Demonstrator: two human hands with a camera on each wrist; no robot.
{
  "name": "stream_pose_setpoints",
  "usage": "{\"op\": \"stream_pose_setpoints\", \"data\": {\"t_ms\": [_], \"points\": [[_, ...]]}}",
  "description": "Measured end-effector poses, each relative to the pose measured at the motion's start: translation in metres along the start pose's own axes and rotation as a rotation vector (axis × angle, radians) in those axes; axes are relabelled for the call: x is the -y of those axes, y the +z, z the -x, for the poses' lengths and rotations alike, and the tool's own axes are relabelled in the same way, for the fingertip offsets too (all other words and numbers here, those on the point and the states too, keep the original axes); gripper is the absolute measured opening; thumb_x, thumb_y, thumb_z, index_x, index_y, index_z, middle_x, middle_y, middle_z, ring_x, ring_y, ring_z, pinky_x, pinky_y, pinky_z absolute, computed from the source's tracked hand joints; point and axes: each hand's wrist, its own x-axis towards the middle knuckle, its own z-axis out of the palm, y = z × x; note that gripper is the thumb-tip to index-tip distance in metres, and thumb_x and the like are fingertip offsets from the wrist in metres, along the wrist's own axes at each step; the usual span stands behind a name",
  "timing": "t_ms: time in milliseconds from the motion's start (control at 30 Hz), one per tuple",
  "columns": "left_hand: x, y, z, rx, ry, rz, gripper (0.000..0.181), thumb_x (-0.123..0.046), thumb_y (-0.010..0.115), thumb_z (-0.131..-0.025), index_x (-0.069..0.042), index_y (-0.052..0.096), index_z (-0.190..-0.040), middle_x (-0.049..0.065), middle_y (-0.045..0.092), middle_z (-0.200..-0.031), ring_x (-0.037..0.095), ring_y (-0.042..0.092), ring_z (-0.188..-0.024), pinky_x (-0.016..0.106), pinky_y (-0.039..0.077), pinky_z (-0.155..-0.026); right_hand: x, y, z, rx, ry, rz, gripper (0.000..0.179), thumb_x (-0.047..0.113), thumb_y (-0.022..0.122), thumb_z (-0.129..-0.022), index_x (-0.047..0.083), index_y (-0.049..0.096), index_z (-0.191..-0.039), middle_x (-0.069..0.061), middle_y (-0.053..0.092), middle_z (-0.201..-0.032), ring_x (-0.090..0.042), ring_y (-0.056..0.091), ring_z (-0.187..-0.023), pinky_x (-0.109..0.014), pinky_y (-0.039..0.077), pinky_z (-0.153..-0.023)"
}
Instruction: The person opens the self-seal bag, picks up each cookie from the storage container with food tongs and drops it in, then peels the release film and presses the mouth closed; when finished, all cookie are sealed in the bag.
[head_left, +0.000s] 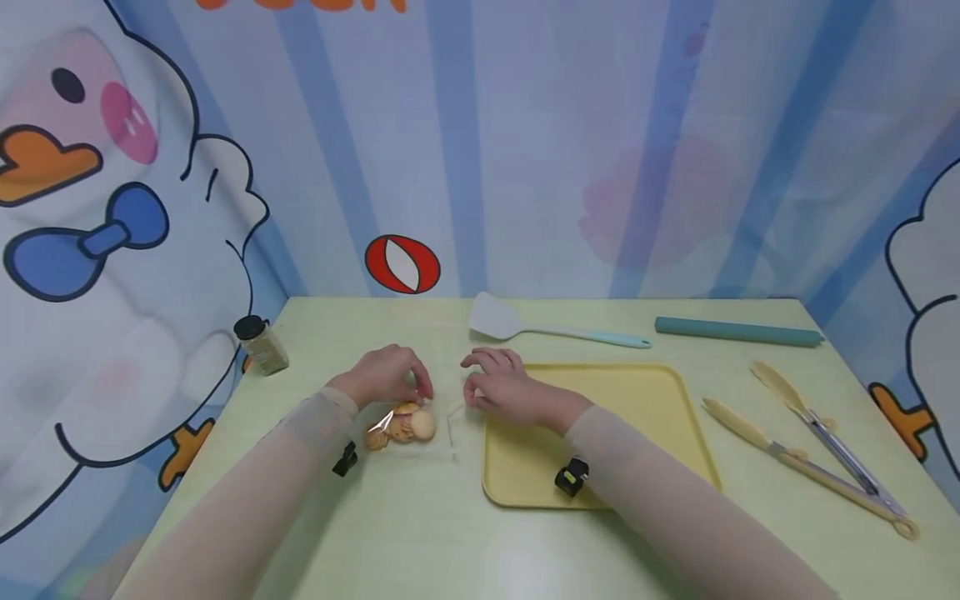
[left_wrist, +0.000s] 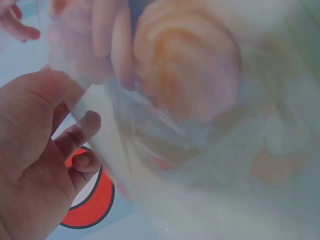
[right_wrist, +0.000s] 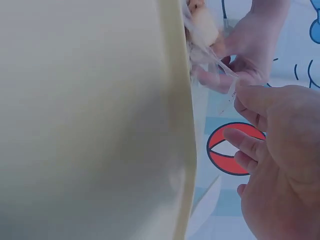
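A clear plastic bag (head_left: 437, 446) lies on the table left of the yellow tray (head_left: 600, 496). Inside are several rounded tan and cream pieces (head_left: 422, 425) that look like small biscuits or toy buns. At the bag's far edge, my left hand (head_left: 390, 375) grips the plastic between thumb and fingers. In the right wrist view the thumb and forefinger of my right hand (right_wrist: 282, 145) pinch a corner of the bag (right_wrist: 231, 75), drawn out taut. Close up, the film (left_wrist: 200, 165) fills much of the left wrist view and hides some left fingers.
Behind the tray lies a spatula (head_left: 558, 331), with a teal roll (head_left: 738, 332) to its right. Two long tools with tan heads (head_left: 795, 458) rest at the right. A black-capped jar (head_left: 262, 346) stands at the left edge. A printed curtain (head_left: 525, 150) hangs behind the table.
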Motion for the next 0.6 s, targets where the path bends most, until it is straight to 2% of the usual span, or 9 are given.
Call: {"op": "stream_pose_setpoints", "data": {"t_ms": [267,600], "points": [[-0.002,-0.002,0.002,0.002,0.021,-0.008,0.016,-0.02,0.087,-0.085,-0.035,0.08,-0.083,-0.013,0.075,-0.096,0.015,0.063,-0.1,0.044,0.053,-0.095,0.013,-0.005,0.03,-0.036,-0.021,-0.042,0.008,0.019,0.059,-0.106,0.017,0.064,-0.099,-0.015,0.046,-0.153,-0.038,0.03,-0.15,-0.063,0.022,-0.115],[-0.006,-0.005,0.004,0.007,0.016,-0.003,0.015,-0.019,0.086,-0.086,-0.033,0.081,-0.085,-0.012,0.075,-0.096,0.016,0.063,-0.102,0.045,0.053,-0.096,0.037,-0.007,0.073,-0.078,-0.076,-0.082,0.009,0.024,0.064,-0.103,0.021,0.06,-0.096,-0.012,0.043,-0.155,-0.037,0.027,-0.152,-0.064,0.019,-0.117]]}}
